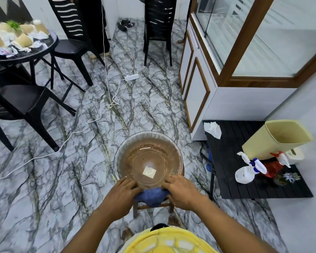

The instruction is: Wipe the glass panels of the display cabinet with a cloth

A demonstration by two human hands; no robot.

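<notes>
A blue cloth (pixel 150 196) lies bunched on a small wooden stool (pixel 153 207), right at the near rim of a clear glass bowl (pixel 120 152) of water. My left hand (pixel 121 195) grips the cloth's left end and my right hand (pixel 181 192) grips its right end, fingers curled against the bowl's edge. The display cabinet (pixel 235 57), brown-framed with glass panels (pixel 274 39), stands at the upper right, well away from both hands.
A low black slatted table (pixel 244 179) on the right holds spray bottles (pixel 248 172), a yellow bin (pixel 277 139) and a crumpled tissue (pixel 212 129). Black chairs (pixel 26 105) and a round table (pixel 26 53) stand left. A white power strip (pixel 131 77) and cords cross the marble floor.
</notes>
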